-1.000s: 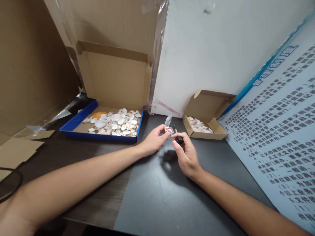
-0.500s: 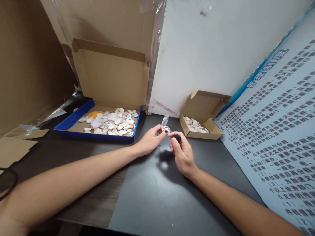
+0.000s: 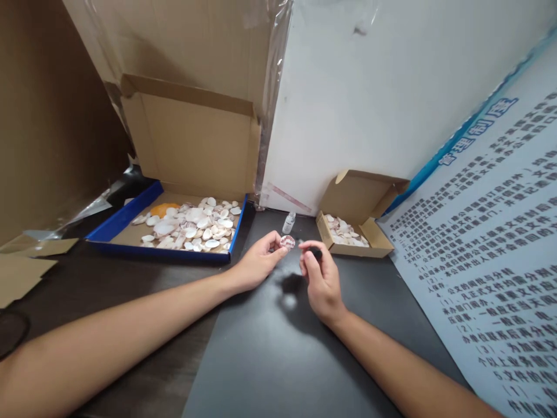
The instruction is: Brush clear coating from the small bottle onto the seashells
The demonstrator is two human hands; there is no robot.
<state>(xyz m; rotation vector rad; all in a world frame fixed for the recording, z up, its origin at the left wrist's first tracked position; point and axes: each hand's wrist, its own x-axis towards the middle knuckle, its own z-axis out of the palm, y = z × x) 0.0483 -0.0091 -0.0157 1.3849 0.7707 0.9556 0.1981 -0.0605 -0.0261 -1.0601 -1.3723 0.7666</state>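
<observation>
Left hand [image 3: 256, 264] pinches one small shell [image 3: 288, 241] above the dark table [image 3: 278, 348], right hand [image 3: 319, 278] closed on a black-capped applicator [image 3: 317, 252] just beside it; small box [image 3: 352, 232] holds few shells, blue tray [image 3: 165, 229] many, so judged early

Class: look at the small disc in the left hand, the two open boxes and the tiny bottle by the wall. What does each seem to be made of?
Disc: likely seashell, matt white with pinkish marks, like the shells in the boxes.
Big box and small box: brown corrugated cardboard, matt, creased flaps; the big one has a blue outer skin.
Bottle: clear, plastic or glass, cannot tell.
</observation>
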